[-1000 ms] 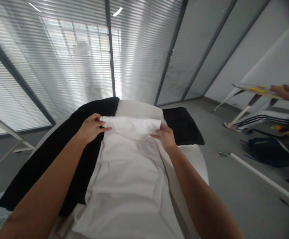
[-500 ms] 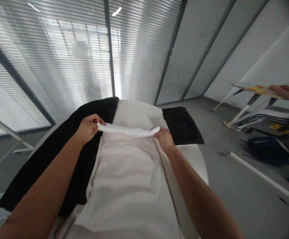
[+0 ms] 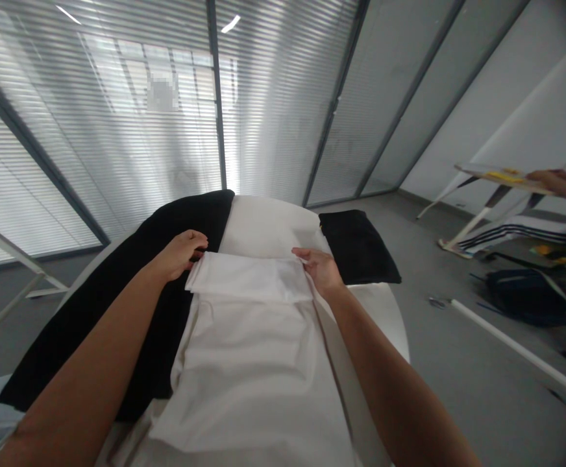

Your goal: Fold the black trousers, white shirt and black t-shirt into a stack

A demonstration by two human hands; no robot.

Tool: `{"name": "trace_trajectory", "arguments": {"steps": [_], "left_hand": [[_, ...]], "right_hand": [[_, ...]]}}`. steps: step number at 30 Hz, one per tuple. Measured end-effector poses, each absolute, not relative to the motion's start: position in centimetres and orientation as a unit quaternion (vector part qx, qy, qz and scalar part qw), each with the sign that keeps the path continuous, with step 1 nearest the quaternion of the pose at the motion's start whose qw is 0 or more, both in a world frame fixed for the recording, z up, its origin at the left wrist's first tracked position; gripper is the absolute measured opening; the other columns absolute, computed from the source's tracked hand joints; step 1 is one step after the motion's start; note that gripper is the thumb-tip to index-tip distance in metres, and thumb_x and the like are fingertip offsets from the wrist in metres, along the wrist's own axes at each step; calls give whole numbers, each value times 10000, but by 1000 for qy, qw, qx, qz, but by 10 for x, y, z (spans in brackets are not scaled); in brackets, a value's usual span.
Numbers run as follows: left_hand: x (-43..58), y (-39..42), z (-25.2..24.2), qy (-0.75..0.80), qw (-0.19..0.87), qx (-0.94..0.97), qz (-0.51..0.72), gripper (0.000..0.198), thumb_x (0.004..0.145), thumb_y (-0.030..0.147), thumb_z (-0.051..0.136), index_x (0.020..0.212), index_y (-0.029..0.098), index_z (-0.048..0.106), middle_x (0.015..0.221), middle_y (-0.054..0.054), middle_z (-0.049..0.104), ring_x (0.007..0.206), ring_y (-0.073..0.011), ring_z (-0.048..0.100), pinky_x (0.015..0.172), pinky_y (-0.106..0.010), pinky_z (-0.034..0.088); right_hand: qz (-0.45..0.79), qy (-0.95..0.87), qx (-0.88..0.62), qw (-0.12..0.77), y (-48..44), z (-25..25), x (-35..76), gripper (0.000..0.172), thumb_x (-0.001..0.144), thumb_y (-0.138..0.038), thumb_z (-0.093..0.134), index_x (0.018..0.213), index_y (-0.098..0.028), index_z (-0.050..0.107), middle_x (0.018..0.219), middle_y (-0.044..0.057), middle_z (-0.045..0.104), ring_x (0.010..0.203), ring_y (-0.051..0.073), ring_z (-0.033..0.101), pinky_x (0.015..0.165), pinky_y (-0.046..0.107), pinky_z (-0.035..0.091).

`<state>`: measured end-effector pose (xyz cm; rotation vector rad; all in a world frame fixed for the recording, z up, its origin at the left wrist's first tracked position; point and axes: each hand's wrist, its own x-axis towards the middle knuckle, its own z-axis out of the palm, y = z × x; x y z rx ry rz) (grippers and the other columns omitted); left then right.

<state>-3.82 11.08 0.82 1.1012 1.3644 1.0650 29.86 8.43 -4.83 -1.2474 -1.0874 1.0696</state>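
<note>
So, far left to near left there's a big black cloth (image 3: 185,214) spread out, with the left forearm across it. The left hand (image 3: 180,254) is at the far left corner of the white cloth (image 3: 258,360), fingers curled in. Can't tell if that grip is pinching the corner or just sitting against it.

The white cloth runs down the middle of the white tabletop (image 3: 273,220), a bit wrinkled, with a short flap (image 3: 251,279) folded toward the near side at its far end. Looks to me like a fold being laid down there. I'd say the next move calls for both hands square on that folded edge, keeping it flat and even.

Right hand (image 3: 322,269) is at the far right corner, fingers fairly straight. Can't tell if it's pinching fabric either. Just right of it there's a folded black cloth (image 3: 359,246).
</note>
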Motion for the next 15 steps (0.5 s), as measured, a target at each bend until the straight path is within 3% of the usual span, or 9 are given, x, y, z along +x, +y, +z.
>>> {"name": "trace_trajectory", "arguments": {"steps": [5,11,15], "left_hand": [[-31,102,9,647,479,494,329,267,630,337,773,806,186,640,665,-5,619,542,-129,537,459,-199,355],[-27,101,7,694,393,526,296,274,596,357,797,725,182,629,517,4,576,449,-155,512,405,-218,301],[-27,102,5,688,422,524,273,243,648,373,759,712,175,632,473,2,562,399,-168,510,380,-230,279]], "right_hand": [[343,-569,-574,479,78,-43,291,326,676,-217,552,935,-197,750,1031,41,735,974,196,650,912,314,458],[207,-626,-634,403,81,-48,287,302,729,-134,543,960,-203,725,1024,32,706,968,175,635,917,297,458],[114,-645,-670,349,79,-46,284,305,764,-118,534,1008,-187,703,1065,69,653,1055,178,587,984,297,418]]}}
